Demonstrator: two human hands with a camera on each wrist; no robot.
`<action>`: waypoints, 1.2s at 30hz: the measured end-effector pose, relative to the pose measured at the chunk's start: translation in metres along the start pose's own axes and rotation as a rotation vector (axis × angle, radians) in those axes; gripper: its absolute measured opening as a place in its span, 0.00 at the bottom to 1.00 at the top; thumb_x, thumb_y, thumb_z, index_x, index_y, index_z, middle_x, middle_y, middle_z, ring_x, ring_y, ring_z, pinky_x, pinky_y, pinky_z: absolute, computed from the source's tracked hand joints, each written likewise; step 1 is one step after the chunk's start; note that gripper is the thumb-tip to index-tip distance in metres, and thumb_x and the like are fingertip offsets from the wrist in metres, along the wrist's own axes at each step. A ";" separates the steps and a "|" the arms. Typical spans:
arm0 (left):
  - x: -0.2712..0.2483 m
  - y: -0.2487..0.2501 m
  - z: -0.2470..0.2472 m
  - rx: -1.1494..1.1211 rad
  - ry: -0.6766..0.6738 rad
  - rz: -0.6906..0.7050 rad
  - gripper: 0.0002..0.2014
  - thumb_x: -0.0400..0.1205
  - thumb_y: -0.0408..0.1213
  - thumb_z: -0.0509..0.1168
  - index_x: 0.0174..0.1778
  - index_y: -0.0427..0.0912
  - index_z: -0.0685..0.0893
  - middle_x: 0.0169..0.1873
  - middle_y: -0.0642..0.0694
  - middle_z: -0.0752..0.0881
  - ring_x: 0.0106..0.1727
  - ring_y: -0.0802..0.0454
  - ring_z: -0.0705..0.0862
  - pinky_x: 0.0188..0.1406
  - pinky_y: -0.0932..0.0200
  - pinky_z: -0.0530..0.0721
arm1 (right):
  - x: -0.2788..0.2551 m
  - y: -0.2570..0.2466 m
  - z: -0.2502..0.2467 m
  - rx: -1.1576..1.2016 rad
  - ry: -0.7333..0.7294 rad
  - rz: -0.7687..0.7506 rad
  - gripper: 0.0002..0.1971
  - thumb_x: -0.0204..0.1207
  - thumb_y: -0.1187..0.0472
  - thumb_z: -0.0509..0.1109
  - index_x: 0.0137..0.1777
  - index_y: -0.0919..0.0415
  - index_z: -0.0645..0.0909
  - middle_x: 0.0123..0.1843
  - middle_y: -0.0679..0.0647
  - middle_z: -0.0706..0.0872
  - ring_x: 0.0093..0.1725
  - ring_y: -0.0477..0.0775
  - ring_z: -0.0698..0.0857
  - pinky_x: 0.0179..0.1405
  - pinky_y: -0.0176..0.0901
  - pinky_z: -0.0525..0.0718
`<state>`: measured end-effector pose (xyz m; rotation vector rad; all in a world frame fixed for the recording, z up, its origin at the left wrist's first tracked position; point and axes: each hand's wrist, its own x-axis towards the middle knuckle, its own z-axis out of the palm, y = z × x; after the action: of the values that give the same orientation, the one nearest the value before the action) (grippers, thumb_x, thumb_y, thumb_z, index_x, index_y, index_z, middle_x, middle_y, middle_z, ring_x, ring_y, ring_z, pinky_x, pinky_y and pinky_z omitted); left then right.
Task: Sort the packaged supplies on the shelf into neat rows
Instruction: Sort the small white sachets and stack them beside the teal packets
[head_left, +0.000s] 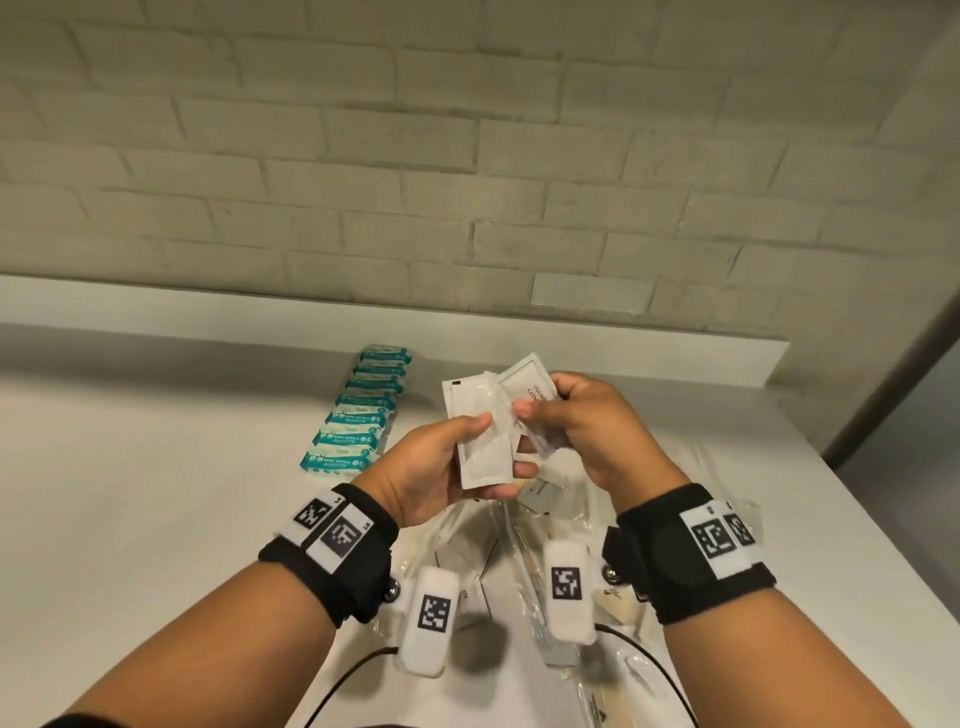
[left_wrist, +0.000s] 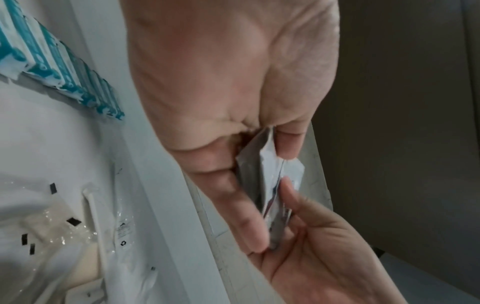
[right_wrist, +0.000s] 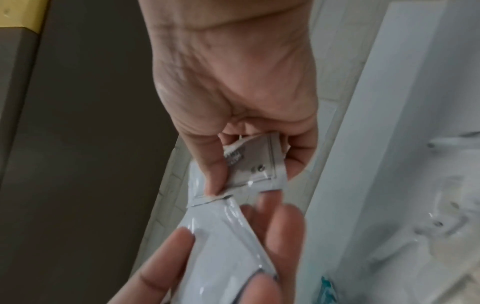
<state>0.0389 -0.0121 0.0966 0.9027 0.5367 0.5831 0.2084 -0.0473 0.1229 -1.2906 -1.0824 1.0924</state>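
Both hands are raised above the white shelf (head_left: 156, 467), holding white sachets. My left hand (head_left: 462, 457) grips a small stack of white sachets (head_left: 480, 436), thumb on top, fingers beneath. My right hand (head_left: 545, 415) pinches a printed white sachet (head_left: 524, 387) at the stack's upper right edge. In the left wrist view the sachets (left_wrist: 262, 185) show edge-on between the left fingers (left_wrist: 233, 195). In the right wrist view the right hand's sachet (right_wrist: 257, 164) overlaps the left hand's sachets (right_wrist: 221, 236). A neat row of teal-and-white wipe packets (head_left: 358, 415) lies on the shelf to the left.
Loose clear-wrapped packages (head_left: 524, 561) lie scattered on the shelf under my wrists, seen as well in the left wrist view (left_wrist: 64, 226). A white brick wall (head_left: 467, 156) rises behind. The shelf's right edge (head_left: 857, 457) drops off to a dark floor.
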 end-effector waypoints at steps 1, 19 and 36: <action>0.001 0.000 0.000 -0.012 0.020 0.011 0.17 0.88 0.40 0.51 0.67 0.38 0.77 0.59 0.30 0.86 0.53 0.33 0.88 0.42 0.49 0.90 | 0.002 -0.001 -0.002 -0.007 0.047 -0.070 0.06 0.71 0.72 0.75 0.45 0.62 0.87 0.39 0.59 0.88 0.37 0.56 0.85 0.40 0.46 0.84; 0.014 -0.010 -0.008 -0.010 0.284 0.275 0.15 0.80 0.20 0.64 0.54 0.44 0.84 0.47 0.44 0.91 0.49 0.46 0.90 0.44 0.56 0.89 | -0.012 0.006 -0.029 -0.165 0.136 -0.125 0.05 0.82 0.61 0.66 0.53 0.51 0.80 0.51 0.53 0.89 0.48 0.52 0.88 0.40 0.43 0.88; 0.003 -0.007 -0.009 0.267 0.297 0.200 0.08 0.81 0.37 0.68 0.54 0.40 0.85 0.44 0.41 0.90 0.32 0.51 0.87 0.20 0.65 0.80 | -0.003 0.006 -0.006 0.165 0.028 0.124 0.18 0.70 0.74 0.74 0.61 0.69 0.83 0.52 0.64 0.91 0.49 0.62 0.91 0.48 0.51 0.89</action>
<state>0.0363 -0.0086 0.0851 1.1383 0.8116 0.8486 0.2136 -0.0518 0.1174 -1.2500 -0.8820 1.2264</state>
